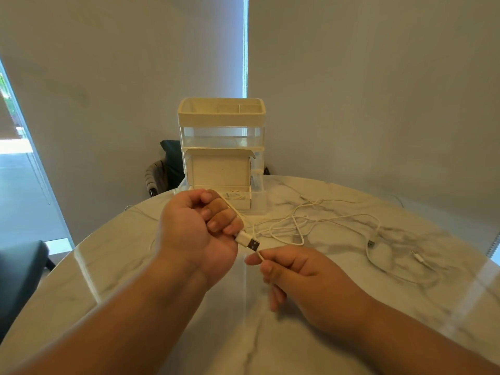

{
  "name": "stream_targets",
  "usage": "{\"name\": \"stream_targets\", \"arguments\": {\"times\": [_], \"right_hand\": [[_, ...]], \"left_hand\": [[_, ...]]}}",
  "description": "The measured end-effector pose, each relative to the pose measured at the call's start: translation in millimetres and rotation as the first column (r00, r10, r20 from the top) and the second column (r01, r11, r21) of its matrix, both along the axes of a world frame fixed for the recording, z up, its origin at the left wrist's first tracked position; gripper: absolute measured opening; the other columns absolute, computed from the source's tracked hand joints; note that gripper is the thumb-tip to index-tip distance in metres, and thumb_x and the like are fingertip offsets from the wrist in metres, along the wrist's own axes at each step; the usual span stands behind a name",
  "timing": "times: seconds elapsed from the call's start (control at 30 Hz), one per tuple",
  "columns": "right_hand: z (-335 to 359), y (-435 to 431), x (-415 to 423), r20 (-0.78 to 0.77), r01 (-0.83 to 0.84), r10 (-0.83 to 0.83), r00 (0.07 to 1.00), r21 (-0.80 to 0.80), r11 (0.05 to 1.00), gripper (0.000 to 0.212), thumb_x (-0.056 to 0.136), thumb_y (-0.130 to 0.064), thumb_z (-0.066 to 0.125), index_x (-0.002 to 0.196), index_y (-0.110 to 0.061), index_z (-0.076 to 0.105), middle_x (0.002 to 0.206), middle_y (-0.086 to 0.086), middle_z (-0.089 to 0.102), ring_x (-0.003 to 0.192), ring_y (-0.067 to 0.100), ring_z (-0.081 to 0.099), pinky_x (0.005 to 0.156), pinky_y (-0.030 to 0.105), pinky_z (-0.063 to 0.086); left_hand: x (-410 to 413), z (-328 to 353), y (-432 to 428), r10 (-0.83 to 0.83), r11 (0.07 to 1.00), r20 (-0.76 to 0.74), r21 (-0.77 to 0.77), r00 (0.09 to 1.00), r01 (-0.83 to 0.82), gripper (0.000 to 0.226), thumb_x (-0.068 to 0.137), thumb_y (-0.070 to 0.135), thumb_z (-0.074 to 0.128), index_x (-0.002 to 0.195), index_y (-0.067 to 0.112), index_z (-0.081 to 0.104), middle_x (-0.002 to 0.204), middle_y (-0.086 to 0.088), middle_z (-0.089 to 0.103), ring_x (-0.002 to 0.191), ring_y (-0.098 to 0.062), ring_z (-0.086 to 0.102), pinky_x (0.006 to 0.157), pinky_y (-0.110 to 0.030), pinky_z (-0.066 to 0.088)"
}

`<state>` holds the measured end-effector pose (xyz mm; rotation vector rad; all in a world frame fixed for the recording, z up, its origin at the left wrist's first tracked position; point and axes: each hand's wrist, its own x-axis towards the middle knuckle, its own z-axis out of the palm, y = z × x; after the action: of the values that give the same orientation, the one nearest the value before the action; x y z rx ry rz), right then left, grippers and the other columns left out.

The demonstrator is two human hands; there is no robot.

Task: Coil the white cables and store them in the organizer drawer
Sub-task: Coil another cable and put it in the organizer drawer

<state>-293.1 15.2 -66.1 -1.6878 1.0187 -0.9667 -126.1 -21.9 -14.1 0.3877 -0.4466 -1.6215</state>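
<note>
The round marble table [338, 328] curves away on both sides, and the organizer [220, 117] stands at its far edge with its lowest drawer [239, 203] open toward the hands and marble showing wide to the left. The left hand [194, 231] is curled round a white cable [286, 236], its USB plug [250, 242] jutting out. The right hand [295, 269] pinches the same cable just below the plug. Loose loops trail right across the tabletop.
</note>
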Motion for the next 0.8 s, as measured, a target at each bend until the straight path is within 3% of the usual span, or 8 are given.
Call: {"name": "stream_targets", "arguments": {"times": [0.1,0.17,0.23,0.33,0.43,0.67,0.8], "right_hand": [[0.0,0.2,-0.3,-0.065,0.010,-0.010,0.998,-0.006,1.000,0.023,0.099,-0.024,0.055,0.111,-0.034,0.072,0.061,-0.012,0.062,0.058,0.002,0.055,0.061,0.015,0.042],[1.3,0.2,-1.0,-0.199,0.038,-0.057,0.978,-0.096,0.995,0.026,0.099,-0.027,0.056,0.118,-0.039,0.068,0.087,-0.034,0.068,0.086,-0.014,0.061,0.074,0.002,0.039],[4.5,1.5,-0.7,-0.293,0.060,-0.111,0.950,-0.177,0.982,0.028,0.098,-0.030,0.057,0.121,-0.044,0.066,0.108,-0.038,0.063,0.107,-0.021,0.053,0.083,-0.003,0.034],[6.8,1.9,-0.7,-0.303,0.088,-0.148,0.942,-0.203,0.975,0.028,0.097,-0.028,0.059,0.120,-0.040,0.068,0.110,-0.034,0.065,0.107,-0.019,0.054,0.084,-0.003,0.035],[4.9,0.8,-1.0,-0.330,0.077,-0.151,0.932,-0.226,0.971,0.028,0.097,-0.029,0.059,0.121,-0.040,0.068,0.111,-0.031,0.066,0.106,-0.017,0.056,0.086,-0.001,0.036],[3.1,-2.4,-1.7,-0.367,0.075,-0.156,0.917,-0.225,0.971,0.028,0.097,-0.032,0.057,0.122,-0.041,0.067,0.111,-0.028,0.067,0.106,-0.012,0.058,0.094,0.008,0.042],[2.5,-2.2,-1.7,-0.385,0.076,-0.166,0.908,-0.240,0.968,0.025,0.097,-0.031,0.058,0.117,-0.040,0.069,0.106,-0.030,0.067,0.102,-0.016,0.057,0.087,0.004,0.040]], "left_hand": [[-1.8,0.6,-1.4,0.041,0.999,0.047,-0.010,0.998,-0.040,0.026,0.089,0.012,0.037,0.064,0.016,0.045,0.053,0.006,0.029,0.044,-0.009,0.025,0.045,-0.024,0.027],[-2.9,1.0,-2.9,0.081,0.997,0.101,-0.018,0.992,-0.079,0.022,0.091,0.011,0.037,0.073,0.014,0.049,0.057,0.004,0.035,0.047,-0.010,0.031,0.050,-0.025,0.032],[-2.9,0.4,-6.4,0.101,0.995,0.143,-0.012,0.984,-0.100,0.020,0.094,0.008,0.035,0.086,0.010,0.053,0.061,0.002,0.041,0.051,-0.010,0.038,0.056,-0.025,0.035],[-3.1,-2.1,-10.0,0.090,0.996,0.190,-0.013,0.978,-0.090,0.021,0.101,0.007,0.037,0.104,0.006,0.058,0.067,0.000,0.057,0.057,-0.009,0.055,0.059,-0.023,0.048],[-4.3,-5.2,-10.2,0.104,0.994,0.283,-0.049,0.953,-0.094,0.021,0.103,0.010,0.041,0.111,0.005,0.060,0.080,-0.005,0.073,0.076,-0.014,0.073,0.067,-0.023,0.058],[-6.0,-9.5,-13.0,0.132,0.991,0.366,-0.044,0.921,-0.125,0.021,0.101,0.002,0.043,0.109,0.004,0.062,0.100,-0.012,0.076,0.094,-0.022,0.074,0.081,-0.031,0.058],[-10.6,-12.2,-9.9,0.183,0.983,0.466,-0.092,0.866,-0.158,0.022,0.098,-0.002,0.048,0.104,0.006,0.067,0.099,-0.009,0.076,0.098,-0.020,0.073,0.092,-0.034,0.054]]}}
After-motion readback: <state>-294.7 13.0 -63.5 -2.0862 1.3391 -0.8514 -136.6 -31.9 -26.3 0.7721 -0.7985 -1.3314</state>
